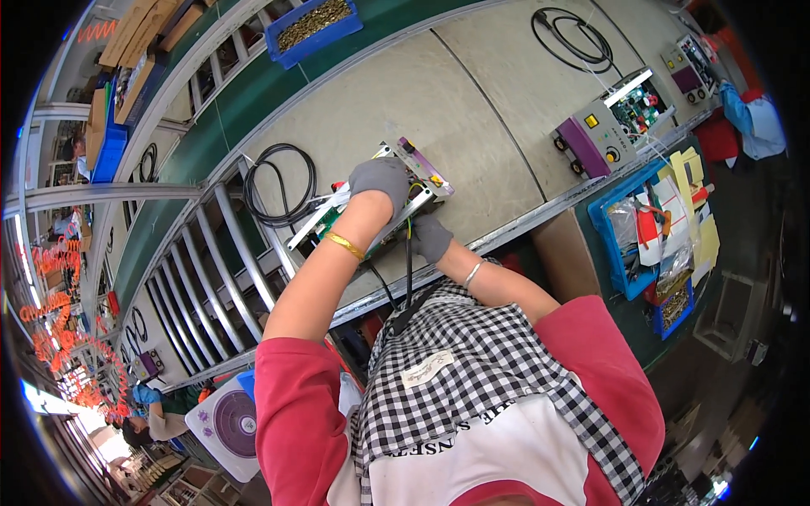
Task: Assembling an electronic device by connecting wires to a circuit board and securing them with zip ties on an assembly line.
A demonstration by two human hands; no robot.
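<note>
An open electrical unit, seemingly a welding machine, lies tilted on the bench, with a purple panel, pale metal rails and a green circuit board. My left hand, in a grey glove, is closed over its upper part; the fingertips are hidden behind the hand. Lower down, at the side nearest me, my right hand, also gloved, has its fingers curled in against the unit; what they grip is out of sight. A black cable with a yellow-green wire hangs from the unit between my wrists, over the bench edge.
A coiled black cord lies left of the unit. Metal rollers run along the left. Another open unit stands to the right, near a blue tray of bags and tools. A blue bin of small brass-coloured parts is beyond the bench.
</note>
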